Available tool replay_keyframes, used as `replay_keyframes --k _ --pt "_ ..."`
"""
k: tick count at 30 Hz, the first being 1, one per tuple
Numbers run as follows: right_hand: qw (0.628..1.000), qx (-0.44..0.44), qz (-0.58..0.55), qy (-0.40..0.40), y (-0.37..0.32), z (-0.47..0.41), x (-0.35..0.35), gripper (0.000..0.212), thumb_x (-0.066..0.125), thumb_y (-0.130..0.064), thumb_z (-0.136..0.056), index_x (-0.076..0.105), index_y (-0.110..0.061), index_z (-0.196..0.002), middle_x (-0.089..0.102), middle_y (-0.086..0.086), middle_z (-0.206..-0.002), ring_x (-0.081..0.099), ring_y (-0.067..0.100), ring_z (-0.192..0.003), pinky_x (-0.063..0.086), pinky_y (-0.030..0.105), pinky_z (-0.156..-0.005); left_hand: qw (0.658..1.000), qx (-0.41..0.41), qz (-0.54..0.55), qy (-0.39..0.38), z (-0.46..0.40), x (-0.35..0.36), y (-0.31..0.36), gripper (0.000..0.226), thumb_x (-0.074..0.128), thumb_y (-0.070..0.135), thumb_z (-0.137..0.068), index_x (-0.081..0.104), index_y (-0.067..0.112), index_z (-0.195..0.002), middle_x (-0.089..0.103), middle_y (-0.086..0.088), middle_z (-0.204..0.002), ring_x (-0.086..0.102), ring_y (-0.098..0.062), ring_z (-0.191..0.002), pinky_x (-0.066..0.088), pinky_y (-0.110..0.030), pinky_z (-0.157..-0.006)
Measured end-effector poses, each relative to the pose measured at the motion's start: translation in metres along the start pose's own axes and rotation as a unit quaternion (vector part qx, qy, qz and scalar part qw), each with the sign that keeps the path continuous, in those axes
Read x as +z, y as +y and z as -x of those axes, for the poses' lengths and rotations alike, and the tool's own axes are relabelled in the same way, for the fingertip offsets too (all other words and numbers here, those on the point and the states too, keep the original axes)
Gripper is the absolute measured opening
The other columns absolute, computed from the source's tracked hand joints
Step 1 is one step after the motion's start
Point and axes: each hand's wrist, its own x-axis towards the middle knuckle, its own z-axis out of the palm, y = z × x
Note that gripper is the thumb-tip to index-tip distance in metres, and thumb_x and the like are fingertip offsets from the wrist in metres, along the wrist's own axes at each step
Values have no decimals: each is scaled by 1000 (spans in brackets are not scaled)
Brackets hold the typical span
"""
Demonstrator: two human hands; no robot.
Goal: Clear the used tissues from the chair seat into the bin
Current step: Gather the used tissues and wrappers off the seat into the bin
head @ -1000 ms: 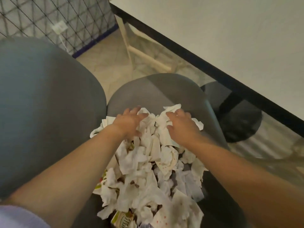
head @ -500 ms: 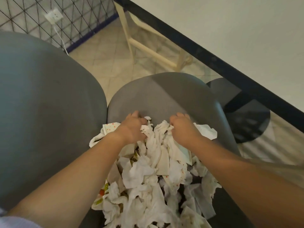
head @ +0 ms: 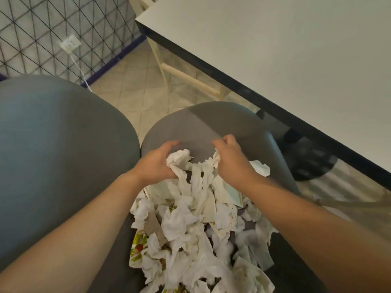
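A heap of crumpled white used tissues [head: 196,229] covers the near part of a dark grey chair seat [head: 203,125]. My left hand [head: 156,161] grips a bunch of tissues at the heap's far left edge, fingers curled round it. My right hand [head: 230,159] grips tissues at the far right edge, and a strip of tissue stretches between the two hands. A single tissue [head: 261,168] lies just right of my right wrist. A yellow-green printed wrapper [head: 137,246] shows under the heap on the left. No bin is in view.
The chair's grey backrest [head: 57,149] fills the left. A white table with a black edge [head: 285,60] runs along the right, its round black base [head: 311,159] on the tiled floor [head: 135,85]. A wire mesh panel [head: 53,28] with a white socket [head: 70,44] stands at the back left.
Both hands went from lying on the heap's far edge to curling round tissues and pulling them toward me, baring more of the seat's far part.
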Motion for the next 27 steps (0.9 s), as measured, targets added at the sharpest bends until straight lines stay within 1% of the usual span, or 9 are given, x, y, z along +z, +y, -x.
replay_keyframes --k 2,5,7,9,12,15,18,23,27 --pt "1000 7 -13 -14 -5 5 -3 50 36 15 -80 44 -7 -124 37 10 -125 42 26 -113 43 35 -94 999 -25 32 5 5 -4 5 81 78 15 -68 35 38 -133 48 14 -123 48 -11 -115 44 -28 -92" --pt "999 12 -8 -29 -12 10 -2 47 36 13 -83 44 -9 -124 43 11 -129 41 27 -119 40 35 -95 996 -42 71 -16 15 -12 12 57 71 12 -67 50 49 -106 54 9 -108 51 -21 -110 47 -36 -92" --pt "999 23 -5 -43 -16 13 -1 43 37 9 -86 44 -10 -124 45 10 -130 44 26 -118 41 36 -94 994 -52 97 -20 23 -16 20 34 66 16 -65 60 40 -89 55 7 -100 53 -22 -104 47 -34 -87" --pt "998 25 -5 -56 -20 18 -1 39 37 5 -90 44 -11 -126 47 10 -131 46 27 -118 43 37 -94 986 -76 149 -12 30 -17 30 25 62 21 -64 61 31 -87 56 5 -96 56 -18 -90 45 -29 -74" --pt "998 4 -14 -59 -26 32 -8 37 40 -4 -94 43 -11 -130 49 12 -132 47 28 -119 42 35 -94 971 -86 220 29 44 -19 48 23 59 31 -60 61 21 -80 59 1 -77 55 -17 -71 39 -29 -64" --pt "998 -11 -39 -47 -31 44 -16 36 44 -8 -94 44 -10 -130 51 12 -132 50 28 -118 44 35 -92 955 -77 275 84 58 -28 62 26 63 32 -55 64 13 -73 60 -3 -67 56 -21 -67 40 -34 -70" --pt "998 -25 -48 -33 -38 59 -27 34 45 -9 -94 45 -9 -128 54 14 -127 53 29 -111 45 34 -86 934 -53 338 108 75 -39 77 37 57 23 -55 68 5 -86 61 -15 -79 57 -26 -71 44 -33 -69" --pt "998 -42 -49 -9 -40 93 -51 35 46 -11 -94 44 -9 -129 54 16 -125 54 30 -110 46 37 -87 903 22 408 133 109 -42 110 48 33 -8 -74 65 20 -96 73 -5 -91 69 -18 -79 54 -24 -55" --pt "998 -50 -41 7 -34 124 -70 36 45 -13 -95 42 -11 -131 54 14 -127 53 29 -113 45 35 -88 876 26 449 175 136 -40 146 44 32 -7 -78 62 22 -64 59 4 -55 56 -11 -50 42 -15 -42"
